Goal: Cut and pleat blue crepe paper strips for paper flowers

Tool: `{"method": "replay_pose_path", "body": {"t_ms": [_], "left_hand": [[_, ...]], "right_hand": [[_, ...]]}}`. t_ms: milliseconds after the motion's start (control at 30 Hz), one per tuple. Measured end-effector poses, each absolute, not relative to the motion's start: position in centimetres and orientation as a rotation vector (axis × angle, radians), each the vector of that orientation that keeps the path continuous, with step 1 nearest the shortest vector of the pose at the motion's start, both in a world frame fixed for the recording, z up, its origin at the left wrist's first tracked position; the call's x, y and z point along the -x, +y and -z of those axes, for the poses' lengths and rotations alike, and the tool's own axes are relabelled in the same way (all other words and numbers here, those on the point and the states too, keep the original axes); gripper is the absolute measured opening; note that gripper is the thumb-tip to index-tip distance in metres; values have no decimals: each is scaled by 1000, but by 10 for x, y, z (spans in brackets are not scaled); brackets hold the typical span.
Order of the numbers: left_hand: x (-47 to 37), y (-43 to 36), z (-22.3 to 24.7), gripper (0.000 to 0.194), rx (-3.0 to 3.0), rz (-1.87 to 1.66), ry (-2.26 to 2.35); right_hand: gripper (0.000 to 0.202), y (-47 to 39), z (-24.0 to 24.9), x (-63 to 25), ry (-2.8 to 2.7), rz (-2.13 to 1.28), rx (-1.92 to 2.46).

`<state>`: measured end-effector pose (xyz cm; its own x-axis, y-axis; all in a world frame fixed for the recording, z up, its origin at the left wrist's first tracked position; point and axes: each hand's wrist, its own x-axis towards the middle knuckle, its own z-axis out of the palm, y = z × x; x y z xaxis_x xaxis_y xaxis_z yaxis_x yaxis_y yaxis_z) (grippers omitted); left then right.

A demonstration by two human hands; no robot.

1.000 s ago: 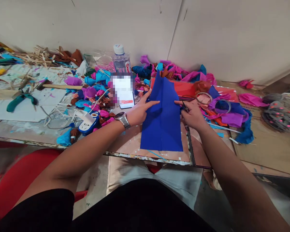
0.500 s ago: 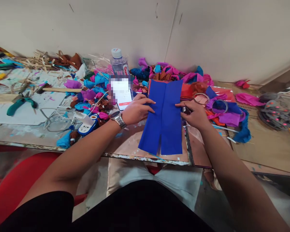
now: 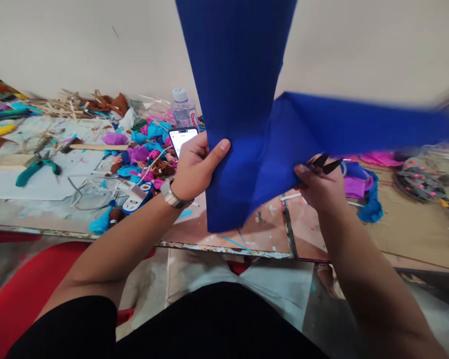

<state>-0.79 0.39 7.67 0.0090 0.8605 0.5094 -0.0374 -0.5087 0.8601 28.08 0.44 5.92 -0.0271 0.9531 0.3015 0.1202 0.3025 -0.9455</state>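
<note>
A large sheet of blue paper (image 3: 239,99) stands raised above the table, its right part swung out sideways and blurred. My left hand (image 3: 198,167) grips the sheet's left edge, thumb in front and fingers behind. On the right, my right hand (image 3: 320,184) pinches the lower edge of the swung-out part. Dark scissors (image 3: 325,163) also sit in my right hand, their blades showing above the fingers. A phone (image 3: 177,139) with a lit screen is behind my left hand.
Along the wall stand a plastic bottle (image 3: 185,109) and heaps of crumpled coloured paper (image 3: 138,152). Green-handled pliers (image 3: 37,169) lie at left, near a power strip (image 3: 136,199) with cables. A dark mesh item (image 3: 419,179) rests at right. A red chair (image 3: 30,289) is below left.
The blue sheet has been lifted off the table and opened out, one part rising upward and the other swinging right. My left hand now grips its edge; my right hand has moved rightward with it.
</note>
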Motion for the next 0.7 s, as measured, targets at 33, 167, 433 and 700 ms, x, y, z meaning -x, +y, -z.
{"method": "replay_pose_path", "body": {"t_ms": [33,167,433,700], "left_hand": [[6,4,-82,38,-1527,-1572,852],[0,24,-85,38,-1375,-1435,893],[-2,81,-16,37,-1367,-1206,1156],[-6,87,15,56,-1425,-1042,1358]], "right_hand": [[41,2,-64,-276,-1349,-966,997],[48,7,-77,-259,-1213,-1090,981],[47,48,-29,-269,-1297,-1172,1335],[36,67,3,-279,-1501,-986,1581]]}}
